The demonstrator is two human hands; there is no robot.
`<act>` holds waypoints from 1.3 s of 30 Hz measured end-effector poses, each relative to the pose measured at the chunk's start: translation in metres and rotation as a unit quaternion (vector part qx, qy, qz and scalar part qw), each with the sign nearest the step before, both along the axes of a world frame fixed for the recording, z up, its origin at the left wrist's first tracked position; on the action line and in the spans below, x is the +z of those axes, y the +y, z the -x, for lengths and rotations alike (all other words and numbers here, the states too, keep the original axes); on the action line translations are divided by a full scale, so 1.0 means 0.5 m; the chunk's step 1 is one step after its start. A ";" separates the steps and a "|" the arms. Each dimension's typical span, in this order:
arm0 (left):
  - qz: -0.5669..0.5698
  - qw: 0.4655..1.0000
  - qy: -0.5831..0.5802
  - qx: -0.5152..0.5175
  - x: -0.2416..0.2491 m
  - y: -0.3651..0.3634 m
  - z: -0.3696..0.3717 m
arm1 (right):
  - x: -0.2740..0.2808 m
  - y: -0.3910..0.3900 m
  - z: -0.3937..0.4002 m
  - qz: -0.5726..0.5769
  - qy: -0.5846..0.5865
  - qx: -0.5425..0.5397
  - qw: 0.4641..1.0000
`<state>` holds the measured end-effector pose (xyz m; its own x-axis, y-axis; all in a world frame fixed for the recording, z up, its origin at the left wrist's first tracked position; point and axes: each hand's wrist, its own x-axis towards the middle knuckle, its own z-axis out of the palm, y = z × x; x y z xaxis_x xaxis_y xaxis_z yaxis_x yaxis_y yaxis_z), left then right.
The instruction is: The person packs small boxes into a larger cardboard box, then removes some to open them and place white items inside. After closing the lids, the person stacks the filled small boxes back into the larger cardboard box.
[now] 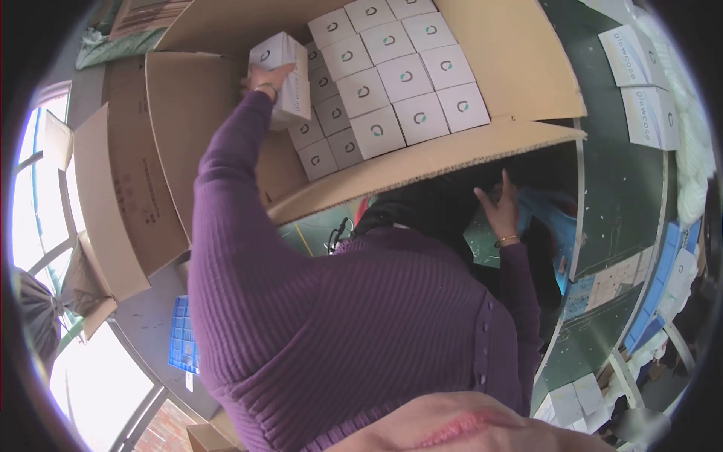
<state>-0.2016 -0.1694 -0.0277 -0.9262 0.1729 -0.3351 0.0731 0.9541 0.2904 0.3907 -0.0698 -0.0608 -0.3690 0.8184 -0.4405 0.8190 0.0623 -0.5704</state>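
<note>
My left hand [268,78] grips a white box [297,84] with printing on its side, at the left part of a large open cardboard carton [520,60]. Beside it, inside the carton, small white boxes [407,75] with a round green-and-dark mark stand in rows. The rows in the middle and right sit higher than the boxes [320,158] near my left hand. Below the carton's near flap [422,162], my right hand [503,209] is open, its thumb and a finger spread, with nothing in it.
On the green table [621,196] at the right lie two white boxes [646,117] marked "glowcose". More white boxes [576,403] are at the lower right. A blue crate [183,335] is on the floor at left, near another opened carton [135,173].
</note>
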 end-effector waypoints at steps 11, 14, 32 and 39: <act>-0.009 0.990 -0.007 0.137 -0.108 0.125 -0.045 | -0.089 -0.070 -0.013 0.086 0.006 -0.082 0.993; -0.051 0.987 0.013 0.153 -0.143 0.151 -0.034 | -0.145 -0.072 -0.045 0.030 0.044 -0.058 0.997; -0.111 0.991 -0.020 0.067 -0.409 0.031 0.170 | 0.338 0.129 0.045 -0.482 0.140 0.017 0.865; -0.055 0.997 0.009 0.057 -0.269 0.102 0.161 | 0.526 0.514 0.025 -0.473 -0.049 -0.109 0.873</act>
